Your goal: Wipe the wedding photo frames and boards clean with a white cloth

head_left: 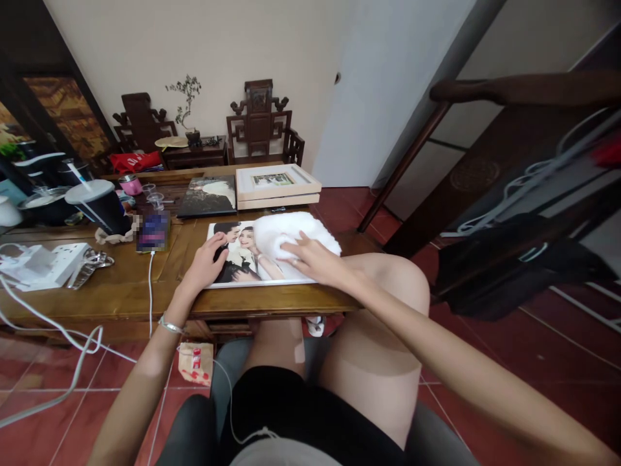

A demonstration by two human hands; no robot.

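A wedding photo panel (240, 262) lies flat at the front edge of the wooden table. My left hand (209, 260) rests on its left side, fingers stretched over the printed picture. Over the panel's right part spreads a fluffy white cloth (295, 226), which reaches past the panel's right side. My right hand (313, 257) grips a bunched fold of this cloth and presses it down on the photo. The cloth and hand hide much of the picture's right half.
Behind the panel lie a dark photo panel (211, 195) and stacked pale frames (276, 184). To the left are a charging phone (153, 232), a lidded cup (99, 207) and a white power strip (48, 265) with cables. A wooden table (272, 301) bears them.
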